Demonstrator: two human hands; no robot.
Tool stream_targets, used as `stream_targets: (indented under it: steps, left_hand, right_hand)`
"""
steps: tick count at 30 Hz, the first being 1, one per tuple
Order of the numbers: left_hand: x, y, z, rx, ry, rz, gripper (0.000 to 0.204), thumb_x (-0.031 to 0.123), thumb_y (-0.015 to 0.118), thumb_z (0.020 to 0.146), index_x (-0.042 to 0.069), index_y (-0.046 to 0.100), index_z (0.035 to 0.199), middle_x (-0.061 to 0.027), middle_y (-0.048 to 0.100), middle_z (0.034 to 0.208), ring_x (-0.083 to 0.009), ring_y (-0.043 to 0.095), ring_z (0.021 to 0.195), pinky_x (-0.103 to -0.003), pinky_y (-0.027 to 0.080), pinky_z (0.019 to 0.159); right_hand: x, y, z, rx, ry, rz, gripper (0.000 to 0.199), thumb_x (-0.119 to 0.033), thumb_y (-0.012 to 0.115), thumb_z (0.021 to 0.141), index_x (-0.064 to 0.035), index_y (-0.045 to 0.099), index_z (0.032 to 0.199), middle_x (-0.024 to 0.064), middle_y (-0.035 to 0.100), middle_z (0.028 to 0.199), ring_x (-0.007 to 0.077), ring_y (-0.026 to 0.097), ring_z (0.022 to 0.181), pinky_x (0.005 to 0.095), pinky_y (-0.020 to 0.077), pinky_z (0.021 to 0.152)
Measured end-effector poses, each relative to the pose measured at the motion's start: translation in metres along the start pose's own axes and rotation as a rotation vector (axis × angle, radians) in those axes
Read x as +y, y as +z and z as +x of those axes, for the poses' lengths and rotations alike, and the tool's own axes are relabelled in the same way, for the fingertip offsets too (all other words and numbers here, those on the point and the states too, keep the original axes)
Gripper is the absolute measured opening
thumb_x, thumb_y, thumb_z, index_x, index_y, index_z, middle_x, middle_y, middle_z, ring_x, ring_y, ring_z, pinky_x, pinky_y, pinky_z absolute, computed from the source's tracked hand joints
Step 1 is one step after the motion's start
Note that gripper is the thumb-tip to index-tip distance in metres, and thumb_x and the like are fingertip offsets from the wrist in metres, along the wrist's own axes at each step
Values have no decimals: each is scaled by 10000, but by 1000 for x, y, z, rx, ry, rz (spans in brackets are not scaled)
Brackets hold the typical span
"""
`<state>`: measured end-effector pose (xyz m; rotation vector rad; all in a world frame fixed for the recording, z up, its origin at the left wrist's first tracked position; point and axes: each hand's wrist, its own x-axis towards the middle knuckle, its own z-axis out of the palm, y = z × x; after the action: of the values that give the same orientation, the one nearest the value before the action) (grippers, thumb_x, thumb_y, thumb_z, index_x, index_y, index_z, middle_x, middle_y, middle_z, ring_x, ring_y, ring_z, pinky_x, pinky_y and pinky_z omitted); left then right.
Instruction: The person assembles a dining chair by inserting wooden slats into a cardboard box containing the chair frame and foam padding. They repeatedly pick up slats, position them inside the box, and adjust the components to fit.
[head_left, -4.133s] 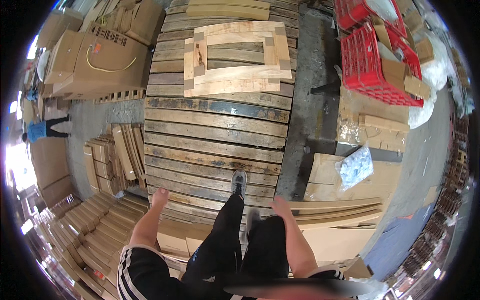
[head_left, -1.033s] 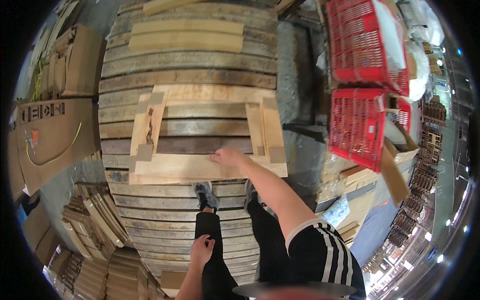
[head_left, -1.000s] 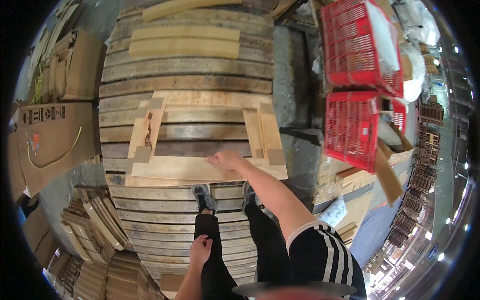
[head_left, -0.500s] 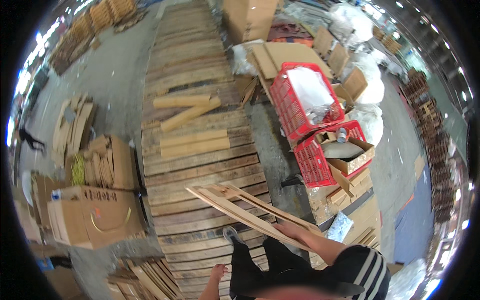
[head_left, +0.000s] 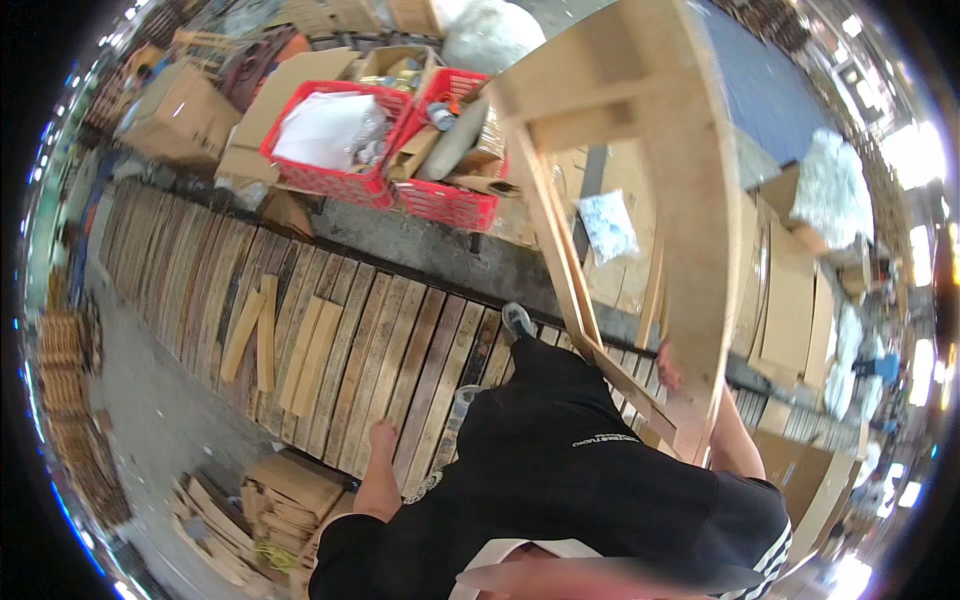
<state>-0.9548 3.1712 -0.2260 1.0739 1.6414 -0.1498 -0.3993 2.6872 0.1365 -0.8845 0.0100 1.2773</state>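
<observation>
My right hand (head_left: 668,366) grips the side of a large pale wooden frame (head_left: 690,200), which stands upright in front of me on the right. The frame has a rectangular opening in its middle, and its near end is close to my body. My left hand (head_left: 383,434) hangs low over the slatted wooden platform (head_left: 405,345), apart from any object. Its fingers are too small and turned away to make out. To its left, several light brown strips (head_left: 305,360) lie on the slats.
Two red plastic crates, one holding white sheeting (head_left: 330,130) and the other (head_left: 450,205) mixed items, stand beyond the platform. A bubble-wrapped packet (head_left: 608,226) lies on cardboard behind the frame. Cardboard boxes (head_left: 790,300) are at the right, and cardboard scraps (head_left: 290,500) sit at the lower left.
My view and body have turned to the right. The wooden frame has gone from lying low and slanted to standing raised upright, still in my right hand.
</observation>
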Motion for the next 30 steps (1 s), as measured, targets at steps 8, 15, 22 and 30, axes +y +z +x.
stream_targets:
  steps: [8, 15, 22, 30]
  left_hand:
    - [207, 153, -39, -251, 339, 109, 356, 274, 678, 1079, -8, 694, 1296, -99, 767, 1083, -201, 731, 925, -345, 599, 842]
    - [201, 230, -101, -324, 300, 368, 411, 290, 701, 1070, 8, 676, 1369, -103, 782, 1103, -194, 744, 994, -365, 585, 893]
    - [118, 170, -168, -70, 65, 607, 503, 464, 695, 986, 22, 786, 1207, -243, 786, 1166, -396, 749, 1104, -500, 568, 979]
    - [139, 185, -156, 63, 58, 635, 477, 482, 720, 990, 80, 787, 1237, -194, 794, 1125, -340, 754, 1038, -472, 578, 936]
  right_hand:
    - [-123, -88, 98, -98, -598, 131, 595, -587, 494, 1088, -28, 605, 1256, 75, 498, 661, 238, 525, 537, 375, 443, 471]
    - [-195, -222, 312, 872, -420, -44, 605, -639, 499, 1106, -69, 655, 982, 23, 541, 666, 168, 516, 528, 325, 410, 473]
    - [-193, -273, 442, 973, -465, -515, 755, -629, 393, 1151, 15, 769, 1038, 112, 729, 844, 238, 665, 794, 410, 531, 724]
    - [-149, -180, 593, 1046, 215, -1564, 569, -394, 624, 1041, -67, 503, 1490, 224, 525, 1465, 430, 552, 1373, 590, 543, 1070]
